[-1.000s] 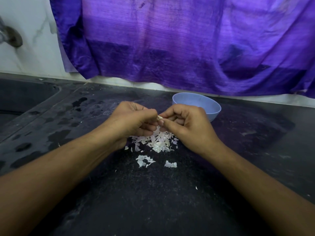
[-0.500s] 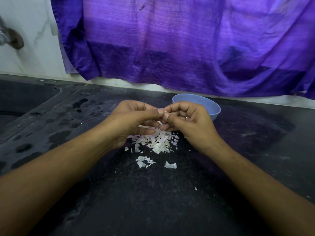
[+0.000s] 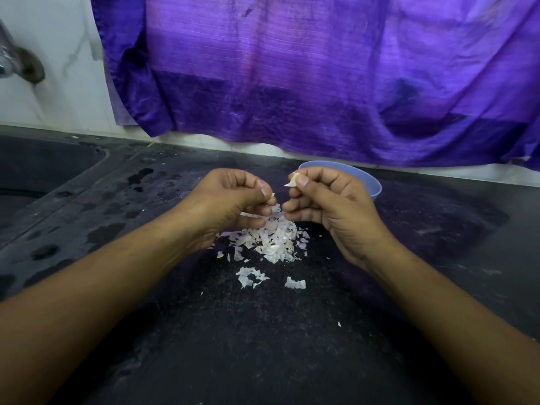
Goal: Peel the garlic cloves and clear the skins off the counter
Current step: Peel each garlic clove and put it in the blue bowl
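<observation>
Pinching a small pale garlic piece [image 3: 293,180] with the right hand [image 3: 330,206], thumb and first finger tight on it, other fingers curled under. Hard to tell if clove or just skin. Pinching a tiny skin scrap [image 3: 272,195] with the left hand [image 3: 230,197], thumb pressed down on it, fingers curled in. Both hands up off the counter [image 3: 263,346], close side by side, with a small gap between the thumbs and the lower fingers almost touching.

Right below the hands, a pile of skins [image 3: 273,241], white and thin, lying on the dark counter. A little nearer, some loose skin bits [image 3: 251,277], apart from the pile. Behind the right hand, a blue bowl [image 3: 375,187], partly hidden by the fingers; inside not seen.

Over on the left, wet spots [image 3: 105,232] on the counter and a dark sink [image 3: 43,168]. Up on the white wall [image 3: 58,97], a shiny tap [image 3: 11,64] at the left edge. Hanging behind it all, a big purple cloth [image 3: 321,83], down almost to the back edge of the counter.
</observation>
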{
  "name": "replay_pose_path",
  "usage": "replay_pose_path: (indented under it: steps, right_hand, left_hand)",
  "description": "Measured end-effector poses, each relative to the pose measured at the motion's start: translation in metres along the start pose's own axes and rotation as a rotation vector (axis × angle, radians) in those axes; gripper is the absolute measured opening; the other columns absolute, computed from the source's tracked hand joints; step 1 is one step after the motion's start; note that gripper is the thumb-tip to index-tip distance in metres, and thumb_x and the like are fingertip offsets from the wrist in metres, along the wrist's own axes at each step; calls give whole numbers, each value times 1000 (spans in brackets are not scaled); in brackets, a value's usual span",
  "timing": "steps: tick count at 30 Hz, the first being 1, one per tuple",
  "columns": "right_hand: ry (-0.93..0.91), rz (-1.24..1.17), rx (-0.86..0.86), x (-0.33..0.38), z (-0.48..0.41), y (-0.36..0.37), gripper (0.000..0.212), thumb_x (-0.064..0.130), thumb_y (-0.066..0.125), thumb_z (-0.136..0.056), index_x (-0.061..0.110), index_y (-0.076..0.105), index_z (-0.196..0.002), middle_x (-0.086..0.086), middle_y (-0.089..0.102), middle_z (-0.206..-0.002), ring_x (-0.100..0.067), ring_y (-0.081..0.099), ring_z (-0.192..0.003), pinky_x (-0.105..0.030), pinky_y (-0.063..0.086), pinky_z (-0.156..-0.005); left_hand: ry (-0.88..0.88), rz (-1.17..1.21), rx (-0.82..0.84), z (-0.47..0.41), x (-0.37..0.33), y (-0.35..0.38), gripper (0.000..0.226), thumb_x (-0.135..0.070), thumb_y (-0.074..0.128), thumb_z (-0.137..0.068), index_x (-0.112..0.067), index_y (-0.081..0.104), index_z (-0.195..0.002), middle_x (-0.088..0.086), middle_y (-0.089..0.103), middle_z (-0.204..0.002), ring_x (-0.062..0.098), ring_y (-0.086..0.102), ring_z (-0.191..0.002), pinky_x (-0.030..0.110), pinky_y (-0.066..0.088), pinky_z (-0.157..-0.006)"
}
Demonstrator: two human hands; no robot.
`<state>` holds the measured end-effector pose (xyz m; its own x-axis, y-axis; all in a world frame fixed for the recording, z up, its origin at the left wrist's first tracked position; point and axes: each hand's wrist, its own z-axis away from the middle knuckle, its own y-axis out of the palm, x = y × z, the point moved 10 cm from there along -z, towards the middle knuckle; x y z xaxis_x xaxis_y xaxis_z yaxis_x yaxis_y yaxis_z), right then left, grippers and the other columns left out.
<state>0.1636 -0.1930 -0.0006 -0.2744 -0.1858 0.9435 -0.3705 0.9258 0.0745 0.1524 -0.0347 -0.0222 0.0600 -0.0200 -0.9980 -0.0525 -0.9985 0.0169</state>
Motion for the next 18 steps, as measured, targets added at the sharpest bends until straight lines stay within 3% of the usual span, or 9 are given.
replay_pose_path:
  steps: [4,9,12,15,18]
  right_hand:
    - [3,41,4,-2,0,-1,13,10,61,-100,3,67,-109,-11,75,-91,-20,75,-75,-35,64,-72]
    - [9,130,15,-7,0,0,12,5,64,-98,3,69,-109,-15,75,-87,-20,76,-74,-35,63,-73]
    - [1,168,32,-7,1,2,12,1,67,-95,-1,69,-107,-21,74,-87,-21,75,-76,-34,63,-73]
    - [-28,219,37,-5,0,2,12,0,69,-94,-4,69,-106,-22,74,-88,-24,75,-77,-34,63,-73]
    - [-71,280,51,-1,1,4,11,-1,71,-93,-4,70,-103,-20,76,-87,-26,75,-78,-36,62,-73]
  left_hand:
    - [33,-71,16,1,-4,5,12,-1,71,-92,-6,71,-103,9,76,-85,14,72,-75,29,64,-64]
    - [43,-157,19,0,-2,3,13,0,68,-94,-5,76,-102,6,78,-89,14,72,-80,30,64,-67]
    - [56,-163,19,0,-3,4,9,-11,75,-92,-7,77,-100,3,77,-88,13,72,-81,31,63,-68]
    - [83,-168,6,0,-5,3,20,-26,80,-87,-9,78,-96,2,77,-91,11,71,-82,28,61,-66]
    - [104,-195,-7,-1,-6,3,20,-26,82,-83,-9,78,-92,9,77,-93,14,71,-84,33,64,-73]
